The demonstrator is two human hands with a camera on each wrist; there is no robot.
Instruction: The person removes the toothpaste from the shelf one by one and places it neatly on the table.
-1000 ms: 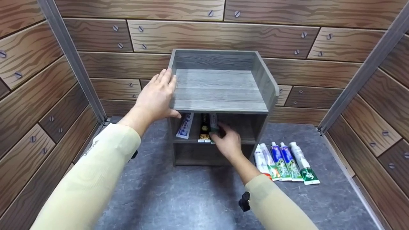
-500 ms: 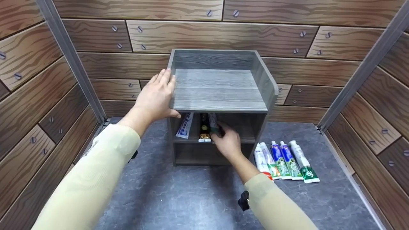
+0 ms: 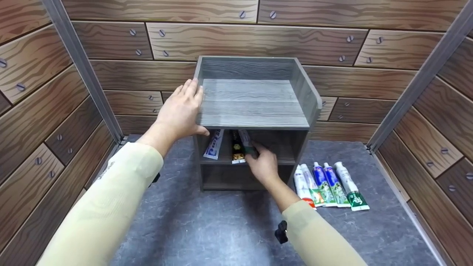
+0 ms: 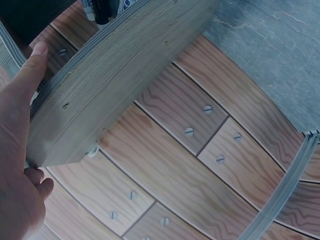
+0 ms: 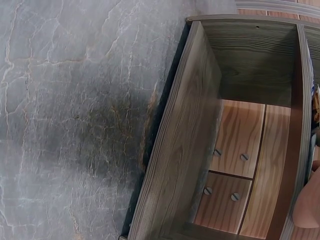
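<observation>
My right hand [image 3: 264,163] reaches into the middle compartment of a grey wooden shelf unit [image 3: 255,99] and grips a toothpaste tube [image 3: 245,139] with a dark green end. Tight against its left side lies a black-and-gold toothpaste tube [image 3: 237,147], crimped end toward the front. A white-and-blue toothpaste tube [image 3: 214,145] lies slanted farther left on the same board. My left hand [image 3: 179,111] rests along the unit's left side panel, fingers fairly straight, thumb at the front edge. In the left wrist view, the thumb [image 4: 32,70] reaches across the front below the top board.
On the grey floor [image 3: 207,229], right of the unit, several toothpaste tubes [image 3: 332,186] lie side by side. Below the tubes in the unit is a lower compartment [image 5: 250,150]. Wood-patterned walls [image 3: 255,40] enclose the back and sides.
The far end of the gripped tube has swung slightly left, so it slants more. The black-and-gold tube's front end has shifted a little right. My left hand stays in place.
</observation>
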